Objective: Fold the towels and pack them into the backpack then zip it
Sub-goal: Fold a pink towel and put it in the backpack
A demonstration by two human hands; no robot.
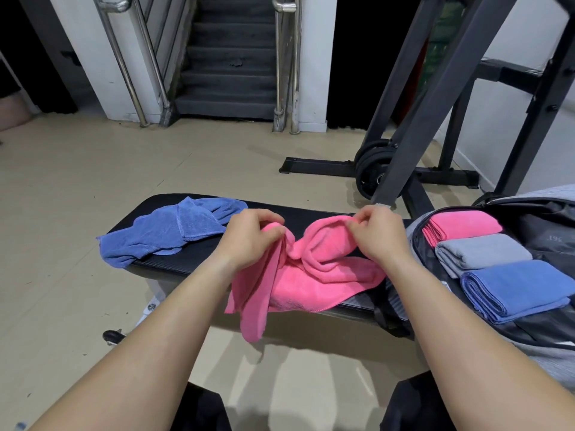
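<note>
- A crumpled blue towel [168,231] lies on the left end of the surface [311,213].
- The left hand [249,237] pinches the pink towel [311,281], mid-surface.
- The right hand [378,234] pinches it too.
- The open backpack [544,225], on the surface's right end, holds three folded towels [482,251].

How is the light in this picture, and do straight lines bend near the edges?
Head view: soft, even light on the held towel, no glare; pale shadows on the floor under the bench; walls lean outward, wide-angle distortion; doorways behind are black.
</note>
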